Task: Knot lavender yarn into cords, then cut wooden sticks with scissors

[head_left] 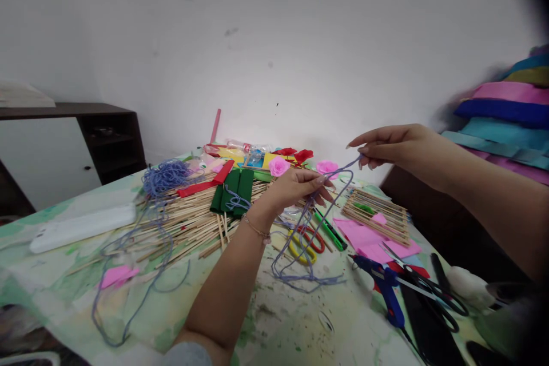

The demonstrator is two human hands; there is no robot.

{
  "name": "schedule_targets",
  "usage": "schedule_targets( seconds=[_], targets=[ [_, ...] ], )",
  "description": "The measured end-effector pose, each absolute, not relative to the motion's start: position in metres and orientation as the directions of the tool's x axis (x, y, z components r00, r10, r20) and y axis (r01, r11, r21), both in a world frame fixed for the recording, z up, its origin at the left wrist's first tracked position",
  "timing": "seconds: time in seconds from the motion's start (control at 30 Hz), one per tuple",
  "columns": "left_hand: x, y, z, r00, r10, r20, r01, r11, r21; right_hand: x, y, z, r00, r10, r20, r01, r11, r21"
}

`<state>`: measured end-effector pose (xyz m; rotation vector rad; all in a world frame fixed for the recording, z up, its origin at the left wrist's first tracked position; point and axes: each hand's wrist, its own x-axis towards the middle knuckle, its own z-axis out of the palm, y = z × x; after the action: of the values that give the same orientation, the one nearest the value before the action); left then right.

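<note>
Pinch grips noted: left hand and right hand each secure purple yarn above the table; even tension, with dangling loops clear of the yellow handle, should limit tangling.

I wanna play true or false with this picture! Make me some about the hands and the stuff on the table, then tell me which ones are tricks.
1. The left hand and the right hand both hold purple yarn. True.
2. The glue gun is bright yellow. False: it is blue.
3. There is a bracelet on the left wrist. True.
4. The wooden sticks stand upright in a jar. False: they lie in a messy pile on the table.
5. A big tangle of yarn is to the left of the dark green piece. True.
6. The right hand is holding the glue gun. False: it lies on the table.
</note>
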<state>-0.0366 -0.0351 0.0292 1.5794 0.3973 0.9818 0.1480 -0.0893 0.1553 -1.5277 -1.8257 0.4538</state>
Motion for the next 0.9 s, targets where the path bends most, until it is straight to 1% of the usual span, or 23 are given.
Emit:
schedule_targets(
  seconds=[0.2,0.37,0.53,0.73,0.8,0.9],
  targets=[
    [-0.037,-0.025,0.025,0.498,0.805,0.323,-0.275,-0.206,0.939,0.154,-0.089,0.16,-0.02,0.955,0.296,0.727,0.217,-0.652],
    [-0.039,-0.015,0.023,0.388,0.853,0.349,-0.31,-0.236,0.921,0.163,-0.089,0.165,0.028,0.95,0.31,0.721,0.196,-0.665],
    [-0.045,-0.01,0.024,0.284,0.908,0.309,-0.325,-0.211,0.922,0.173,-0.089,0.167,0.114,0.937,0.329,0.716,0.152,-0.682],
    [-0.05,0.0,0.02,0.201,0.926,0.32,-0.364,-0.233,0.902,0.191,-0.081,0.167,0.121,0.928,0.353,0.694,0.175,-0.698],
    [-0.051,0.004,0.018,0.151,0.936,0.317,-0.381,-0.241,0.893,0.194,-0.08,0.167,0.124,0.931,0.343,0.685,0.17,-0.708],
    [-0.052,0.006,0.019,0.056,0.93,0.362,-0.432,-0.304,0.849,0.192,-0.082,0.166,0.125,0.933,0.339,0.678,0.169,-0.715]
  ],
)
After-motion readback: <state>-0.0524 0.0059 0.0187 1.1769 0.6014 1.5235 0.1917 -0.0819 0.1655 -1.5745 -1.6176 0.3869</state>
